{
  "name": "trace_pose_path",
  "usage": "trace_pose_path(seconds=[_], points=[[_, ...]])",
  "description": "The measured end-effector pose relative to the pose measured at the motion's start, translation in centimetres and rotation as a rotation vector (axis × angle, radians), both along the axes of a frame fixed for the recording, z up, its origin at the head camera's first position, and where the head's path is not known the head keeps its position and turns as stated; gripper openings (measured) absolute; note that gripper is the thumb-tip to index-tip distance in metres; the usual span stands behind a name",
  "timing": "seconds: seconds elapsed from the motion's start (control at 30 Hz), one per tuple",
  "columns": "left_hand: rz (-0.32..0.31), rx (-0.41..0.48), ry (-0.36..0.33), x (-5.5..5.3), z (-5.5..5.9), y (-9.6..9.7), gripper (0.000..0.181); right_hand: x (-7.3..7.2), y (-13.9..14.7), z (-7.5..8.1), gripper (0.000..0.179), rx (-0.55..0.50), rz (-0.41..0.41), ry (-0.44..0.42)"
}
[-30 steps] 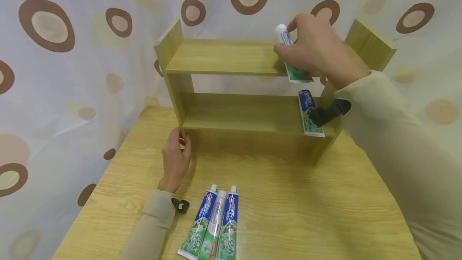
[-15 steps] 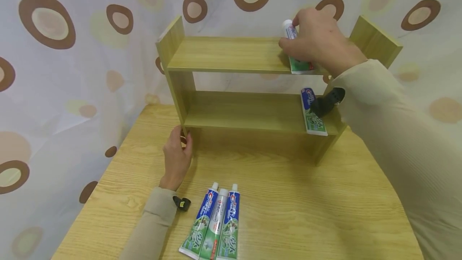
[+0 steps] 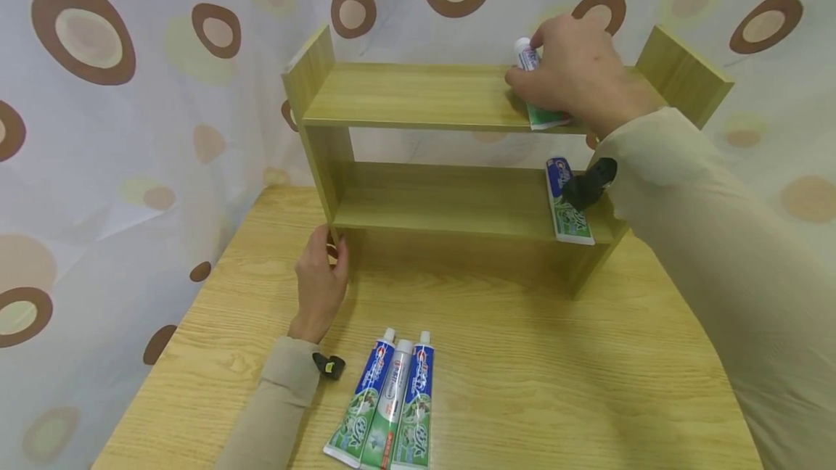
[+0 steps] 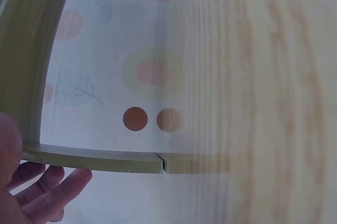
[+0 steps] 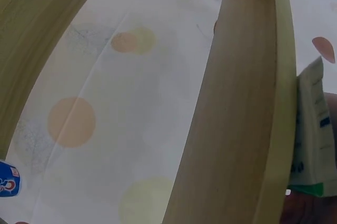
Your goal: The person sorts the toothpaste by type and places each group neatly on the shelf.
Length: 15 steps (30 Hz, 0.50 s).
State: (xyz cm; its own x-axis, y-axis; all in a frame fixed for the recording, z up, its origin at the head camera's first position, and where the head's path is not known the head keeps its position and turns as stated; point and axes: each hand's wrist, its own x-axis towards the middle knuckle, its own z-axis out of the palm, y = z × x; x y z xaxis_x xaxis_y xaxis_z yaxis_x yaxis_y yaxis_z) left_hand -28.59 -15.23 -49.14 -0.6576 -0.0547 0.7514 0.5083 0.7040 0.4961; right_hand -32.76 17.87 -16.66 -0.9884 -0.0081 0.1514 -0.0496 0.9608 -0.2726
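A small two-tier wooden shelf [image 3: 418,96] stands on the table. My left hand [image 3: 320,285] grips the lower part of its left side panel; in the left wrist view the fingers [image 4: 58,195] lie on one side of the panel, the thumb on the other. At the right end of the top board my right hand [image 3: 578,75] holds a white-capped toothpaste tube [image 3: 547,119], its green end at the board's front edge. The hand hides the tube's middle. Below, a blue and green toothpaste tube [image 3: 560,191] lies on the lower board, partly covered by the wrist camera.
Three toothpaste tubes lie side by side on the wooden table [image 3: 522,383] near its front: a blue-green one [image 3: 366,394], a silver-green one [image 3: 392,390] and another blue-green one [image 3: 418,390]. A patterned curtain [image 3: 163,107] hangs behind the shelf.
My right hand has moved slightly back and to the right, lowering the toothpaste tube onto the top board. The left hand keeps its hold on the side panel.
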Motion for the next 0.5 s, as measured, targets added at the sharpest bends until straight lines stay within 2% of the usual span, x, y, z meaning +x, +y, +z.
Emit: trace_pose_path(seconds=[0.13, 0.33, 0.5], points=[[-0.005, 0.000, 0.000, 0.06, 0.07, 0.08, 0.024, -0.10, 0.04, 0.00, 0.077, 0.029, -0.014, -0.008], [0.005, -0.008, -0.005, 0.12, -0.02, 0.00, 0.024, -0.01, -0.02, -0.05, 0.077, 0.019, -0.033, -0.021], [0.007, -0.011, -0.018, 0.18, -0.06, -0.03, 0.023, 0.02, -0.09, 0.06, 0.073, 0.078, -0.027, -0.019]])
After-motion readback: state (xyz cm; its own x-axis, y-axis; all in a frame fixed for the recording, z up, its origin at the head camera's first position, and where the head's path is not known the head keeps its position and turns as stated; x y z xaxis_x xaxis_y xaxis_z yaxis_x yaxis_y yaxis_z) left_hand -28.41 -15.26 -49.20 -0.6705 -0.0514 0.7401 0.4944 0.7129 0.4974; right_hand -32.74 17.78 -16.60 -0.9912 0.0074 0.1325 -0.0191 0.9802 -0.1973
